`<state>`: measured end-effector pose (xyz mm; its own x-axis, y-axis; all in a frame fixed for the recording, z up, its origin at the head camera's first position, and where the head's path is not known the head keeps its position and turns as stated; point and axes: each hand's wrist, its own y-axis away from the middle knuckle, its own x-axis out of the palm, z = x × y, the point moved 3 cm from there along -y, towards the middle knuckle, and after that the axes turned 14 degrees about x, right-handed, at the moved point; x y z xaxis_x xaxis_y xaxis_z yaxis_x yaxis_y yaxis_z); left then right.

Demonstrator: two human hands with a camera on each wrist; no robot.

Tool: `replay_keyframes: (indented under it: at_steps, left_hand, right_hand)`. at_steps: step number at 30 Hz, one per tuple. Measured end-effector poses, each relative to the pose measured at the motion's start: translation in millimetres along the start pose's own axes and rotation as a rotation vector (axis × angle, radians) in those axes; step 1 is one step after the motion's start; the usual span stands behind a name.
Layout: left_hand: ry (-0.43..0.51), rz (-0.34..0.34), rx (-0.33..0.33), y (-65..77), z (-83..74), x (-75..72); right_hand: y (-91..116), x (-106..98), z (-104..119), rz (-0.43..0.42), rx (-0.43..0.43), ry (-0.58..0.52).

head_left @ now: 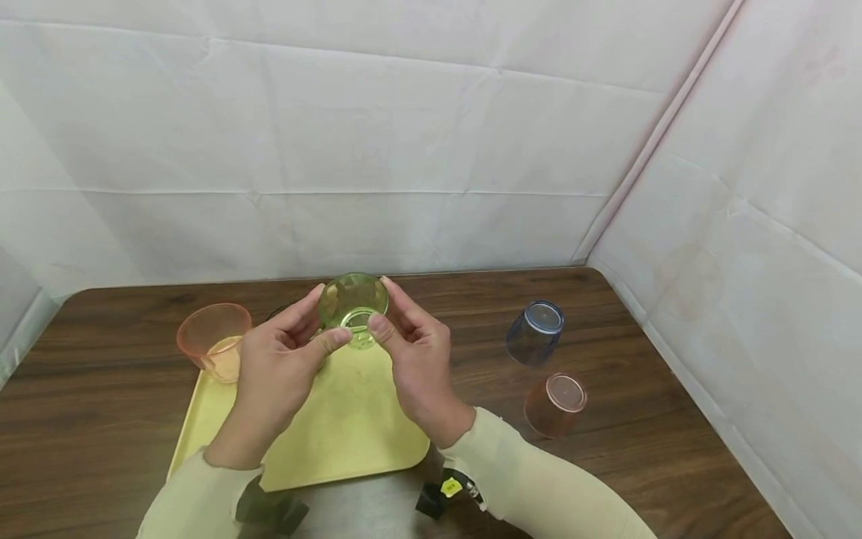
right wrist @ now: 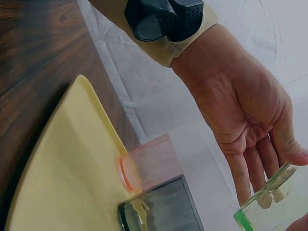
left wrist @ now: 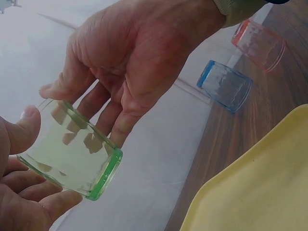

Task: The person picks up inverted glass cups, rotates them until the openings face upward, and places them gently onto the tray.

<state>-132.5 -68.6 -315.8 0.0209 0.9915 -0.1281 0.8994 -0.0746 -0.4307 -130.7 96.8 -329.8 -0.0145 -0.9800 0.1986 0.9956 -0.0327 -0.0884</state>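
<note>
A clear green cup [head_left: 353, 290] is held up over the yellow tray [head_left: 350, 419], between both hands. My left hand [head_left: 276, 367] grips its left side, thumb on the near side and fingers round the wall. From the right, my right hand [head_left: 423, 359] grips the same cup in a like way. The left wrist view shows the cup's thick green base [left wrist: 108, 175] away from the thumbs. An orange cup [head_left: 214, 329] stands upright at the tray's far left. Beside it in the right wrist view is a dark grey cup [right wrist: 166, 207], mostly hidden behind my left hand in the head view.
On the right of the brown wooden table [head_left: 640, 419], a blue cup [head_left: 534, 337] and a pink cup [head_left: 554, 408] stand upside down. White sheeting [head_left: 377, 135] rises behind the table and along its right side.
</note>
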Motion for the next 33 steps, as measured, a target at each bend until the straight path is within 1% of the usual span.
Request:
replay_keyframes:
  at_steps: [7, 13, 18, 28, 33]
  left_hand:
    - [0.079, -0.021, -0.029, -9.2, 1.7, 7.4]
    - [0.105, -0.029, -0.031, -14.2, 2.8, 11.9]
    - [0.108, -0.032, -0.035, -15.3, 5.6, 14.0]
    - [0.072, 0.014, -0.063, -20.3, 15.3, 22.0]
    - [0.082, 0.019, -0.07, -21.1, 19.9, 25.7]
  right_hand:
    - [-8, -3, 3, -0.016, 0.024, -0.019]
    - [-14, -6, 3, -0.007, 0.027, -0.032]
    - [-18, -7, 1, -0.002, 0.043, -0.039]
    - [-25, -14, -6, -0.033, 0.043, -0.055]
    - [-29, -18, -11, -0.039, 0.056, -0.057]
